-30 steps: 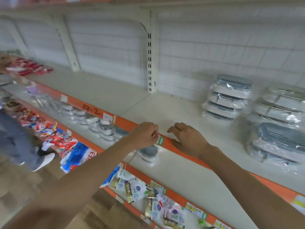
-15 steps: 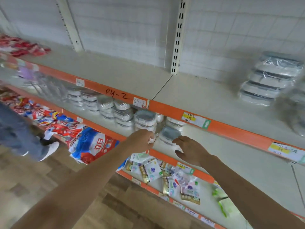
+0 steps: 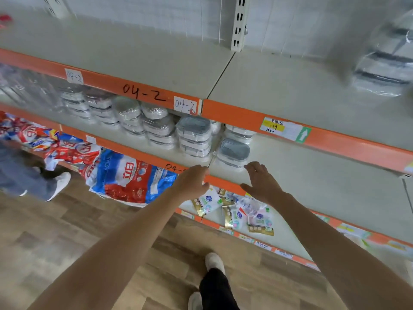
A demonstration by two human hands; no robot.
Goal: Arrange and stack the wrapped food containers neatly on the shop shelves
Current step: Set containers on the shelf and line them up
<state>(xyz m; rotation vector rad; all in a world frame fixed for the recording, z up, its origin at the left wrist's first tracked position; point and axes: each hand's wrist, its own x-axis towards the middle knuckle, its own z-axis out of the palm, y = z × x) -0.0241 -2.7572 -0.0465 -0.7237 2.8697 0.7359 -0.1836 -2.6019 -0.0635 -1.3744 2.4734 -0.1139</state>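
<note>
Orange-edged shelves (image 3: 245,115) hold wrapped containers (image 3: 194,135); one grey-lidded container (image 3: 233,153) sits just beyond both hands, left hand (image 3: 192,182) loosely curled, right hand (image 3: 261,182) spread, neither grip holding anything.

Mid shelf (image 3: 312,175): wrapped container stacks (image 3: 194,136) in row; top shelf (image 3: 156,57): one stack (image 3: 384,70) at rt.

Wrapped grey-lidded container (image 3: 233,152) lies flat on middle shelf (image 3: 312,175), just right of a stack of containers (image 3: 194,136). More stacks (image 3: 134,117) run leftward.
</note>
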